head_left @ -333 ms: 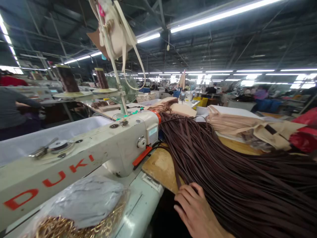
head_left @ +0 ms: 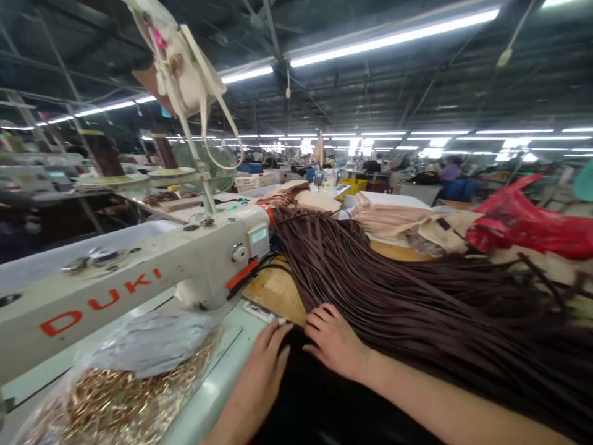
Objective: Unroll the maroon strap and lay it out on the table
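A large heap of dark brown leather straps [head_left: 417, 296] covers the table from the middle to the right. My right hand [head_left: 334, 340] lies on the near end of the heap, fingers spread and touching the strap ends at the edge of a wooden board [head_left: 273, 290]. My left hand [head_left: 267, 364] reaches up beside it, fingertips at the table edge next to the strap ends. I cannot tell whether either hand pinches a strap. A white sewing machine marked DUKI [head_left: 139, 272] stands to the left of both hands.
A clear plastic bag of gold metal chain and grey cloth [head_left: 120, 383] lies at the near left. Tan leather pieces [head_left: 393, 219] and a red plastic bag [head_left: 523, 225] sit behind the straps. A cream bag [head_left: 183, 68] hangs overhead. Other workers are far back.
The view has swung right and down. My left hand has come into view beside the right. My right hand has shifted left along the strap ends.
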### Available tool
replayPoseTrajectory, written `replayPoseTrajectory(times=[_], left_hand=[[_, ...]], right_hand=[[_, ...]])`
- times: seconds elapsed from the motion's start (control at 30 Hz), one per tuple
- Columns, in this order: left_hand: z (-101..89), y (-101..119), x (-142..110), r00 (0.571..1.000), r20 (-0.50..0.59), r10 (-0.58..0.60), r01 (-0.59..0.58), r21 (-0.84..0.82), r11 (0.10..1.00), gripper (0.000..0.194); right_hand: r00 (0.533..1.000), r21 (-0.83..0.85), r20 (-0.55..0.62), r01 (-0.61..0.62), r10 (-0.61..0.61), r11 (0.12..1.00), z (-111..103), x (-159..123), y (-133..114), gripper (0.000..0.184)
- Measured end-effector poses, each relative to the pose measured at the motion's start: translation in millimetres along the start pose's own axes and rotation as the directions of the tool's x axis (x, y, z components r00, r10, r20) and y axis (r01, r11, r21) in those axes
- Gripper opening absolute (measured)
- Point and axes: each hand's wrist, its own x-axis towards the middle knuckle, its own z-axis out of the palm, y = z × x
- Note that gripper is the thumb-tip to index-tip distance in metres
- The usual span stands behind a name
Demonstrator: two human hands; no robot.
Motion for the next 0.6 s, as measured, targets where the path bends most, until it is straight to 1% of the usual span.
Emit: replayPoseTrajectory(times=[0.03,0.07,0.1,0.17,0.23,0.3,0.33,0.4,0.47,0.53,0.6], left_hand=[[2.1,3,16,0.998,0.039,0.045,-0.046,0.006,0.999,0.041],[5.0,6,35,0.986,0.125,0.113,-0.12,0.055,0.991,0.043],[8.6,8,54,0.967,0.201,0.155,-0.183,0.132,0.974,0.045],[16.4,13,86,0.946,0.26,0.192,-0.241,0.171,0.955,0.047],[23.2,19,106,0.946,0.257,0.199,-0.251,0.188,0.95,0.052],[28.0,22,115,0.945,0.267,0.188,-0.254,0.242,0.936,0.053],[30.1,23,117,0.941,0.288,0.175,-0.258,0.282,0.924,0.052],[34.1,23,121,0.921,0.356,0.157,-0.291,0.363,0.885,0.047],[37.7,23,125,0.901,0.407,0.154,-0.329,0.406,0.853,0.046],[39.6,24,130,0.908,0.394,0.141,-0.314,0.418,0.852,0.046],[39.4,27,133,0.929,0.355,0.107,-0.26,0.419,0.87,0.047]], right_hand=[[1.0,-0.012,0.016,0.006,-0.006,1.0,-2,0,3,0.015],[1.0,-0.026,0.031,0.007,-0.006,1.0,-3,-1,5,0.014],[0.999,-0.042,0.041,-0.001,0.003,0.999,-4,-1,7,0.015],[0.998,-0.073,0.058,-0.032,0.036,0.997,-5,-5,10,0.024],[0.994,-0.085,0.08,-0.064,0.071,0.994,-7,-10,12,0.035],[0.991,-0.079,0.11,-0.075,0.083,0.994,-10,-18,17,0.043],[0.989,-0.077,0.125,-0.069,0.078,0.995,-13,-24,21,0.045],[0.986,-0.077,0.157,-0.045,0.057,0.996,-23,-38,30,0.048],[0.978,-0.063,0.206,-0.003,0.016,0.998,-36,-57,40,0.055],[0.962,-0.023,0.268,0.053,-0.045,0.998,-51,-84,47,0.063],[0.951,0.004,0.296,0.088,-0.085,0.996,-65,-116,52,0.065]])
